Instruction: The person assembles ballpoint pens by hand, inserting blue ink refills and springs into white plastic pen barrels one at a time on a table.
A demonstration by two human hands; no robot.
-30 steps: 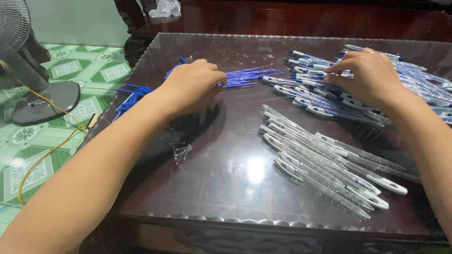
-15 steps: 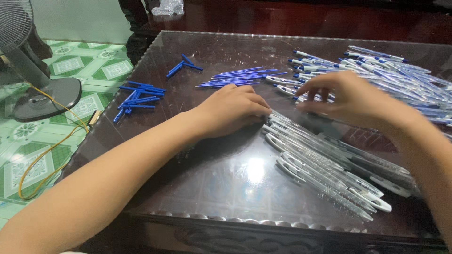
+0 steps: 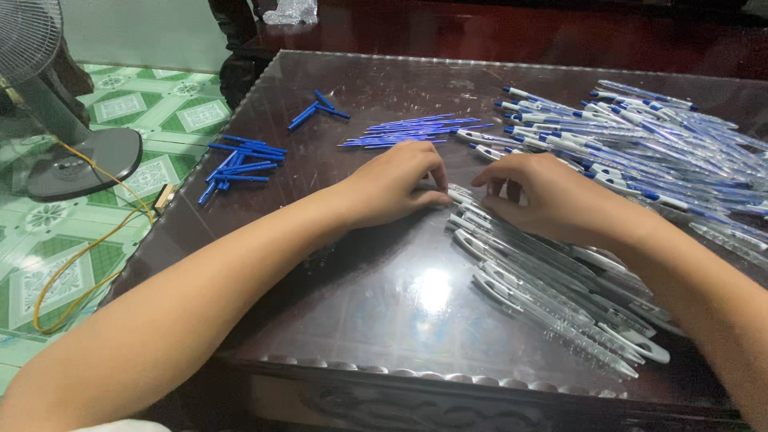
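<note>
Clear plastic pen barrels [image 3: 552, 296] are lying in a row near the table's [image 3: 360, 304] front right edge, and I am pinching one at the row's far end between my left hand [image 3: 392, 186] and right hand [image 3: 548, 196], fingertips close together. Blue refills [image 3: 412, 130] are sitting beyond, toward the far edge.

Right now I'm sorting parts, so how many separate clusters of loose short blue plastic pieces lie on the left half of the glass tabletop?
2: a small cluster of short blue plastic pieces farther back, and a larger cluster near the glass tabletop's left edge.
</note>
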